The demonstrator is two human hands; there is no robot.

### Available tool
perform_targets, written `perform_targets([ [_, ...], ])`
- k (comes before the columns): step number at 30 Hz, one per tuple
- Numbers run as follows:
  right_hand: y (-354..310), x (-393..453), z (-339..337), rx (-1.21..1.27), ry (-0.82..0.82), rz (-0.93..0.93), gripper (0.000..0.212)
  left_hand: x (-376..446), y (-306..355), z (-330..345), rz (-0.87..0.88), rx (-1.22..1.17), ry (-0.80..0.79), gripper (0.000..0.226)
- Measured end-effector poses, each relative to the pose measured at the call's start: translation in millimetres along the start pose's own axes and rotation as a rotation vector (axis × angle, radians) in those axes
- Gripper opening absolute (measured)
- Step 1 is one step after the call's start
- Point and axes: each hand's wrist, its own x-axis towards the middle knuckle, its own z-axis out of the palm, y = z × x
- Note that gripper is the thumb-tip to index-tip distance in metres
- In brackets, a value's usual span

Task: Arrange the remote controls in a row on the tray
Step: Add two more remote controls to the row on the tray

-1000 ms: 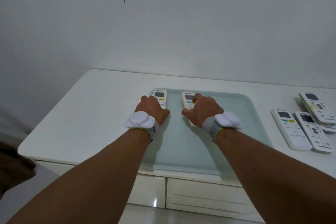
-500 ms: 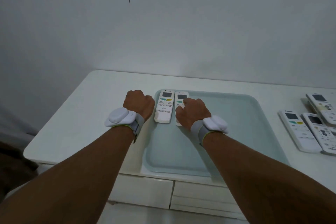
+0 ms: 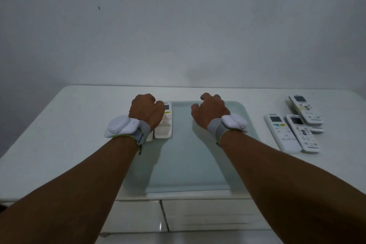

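A pale green tray (image 3: 188,164) lies on the white cabinet top. Two white remote controls lie side by side at the tray's far left. The right one (image 3: 166,123) shows its screen and buttons. The left one (image 3: 149,137) is mostly hidden under my left hand (image 3: 146,112), which is curled into a fist on top of it; any grip is hidden. My right hand (image 3: 210,111) hovers over the tray's middle, fingers loosely curled and holding nothing. Several more white remotes lie on the cabinet to the right of the tray, the two nearest (image 3: 283,133) (image 3: 303,133) side by side.
Behind the two nearest loose remotes, another remote (image 3: 306,111) lies across one more that is partly hidden. A plain wall rises behind the cabinet top (image 3: 69,125). Drawer fronts (image 3: 198,216) show below the front edge.
My right hand has come off the second remote and moved right, to the tray's middle. My left hand has shifted right, from beside the remotes to on top of the left one.
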Motion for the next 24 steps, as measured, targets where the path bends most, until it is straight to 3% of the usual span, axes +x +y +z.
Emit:
perform_targets([
  [6, 75, 27, -71, -0.039, 0.139, 0.125, 0.041, -23, 80, 36, 0.086, 0.011, -0.137, 0.039],
  [12, 164, 38, -137, -0.069, 0.223, 0.253, 0.039, -62, 158, 96, 0.170, -0.070, -0.258, 0.040],
  [17, 216, 39, -163, -0.078, 0.184, 0.267, 0.033, -91, 198, 146, 0.251, -0.032, -0.349, 0.039],
  [24, 249, 48, -160, -0.047, 0.116, 0.225, 0.037, -108, 217, 200, 0.218, 0.111, -0.426, 0.043],
])
